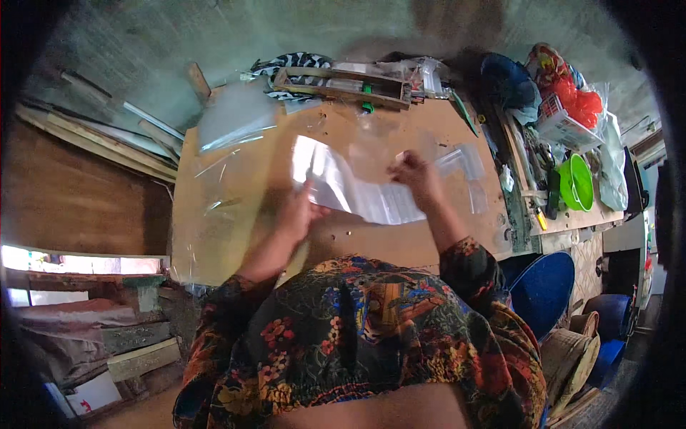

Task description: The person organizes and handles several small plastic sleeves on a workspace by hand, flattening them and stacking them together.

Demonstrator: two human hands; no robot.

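A shiny, clear plastic sheet [357, 193] curves in the air above the tan board-topped table. My left hand [296, 217] grips its left end, with the thumb up against the film. At the sheet's right side, my right hand [416, 177] is closed, its fingertips drawn together near a small whitish bit; blur hides what they hold. A stack of clear plastic sheets [236, 121] lies at the table's far left. Folded pieces of clear film [457, 163] rest to the right of my right hand.
A wooden frame [343, 86] lies along the table's back edge beside patterned cloth. On the right stand a green bucket [576, 183], a white basket [561, 123] with red plastic bags, and a lighter [541, 218]. Blue tubs [539, 293] sit below; planks [100, 139] lean at left.
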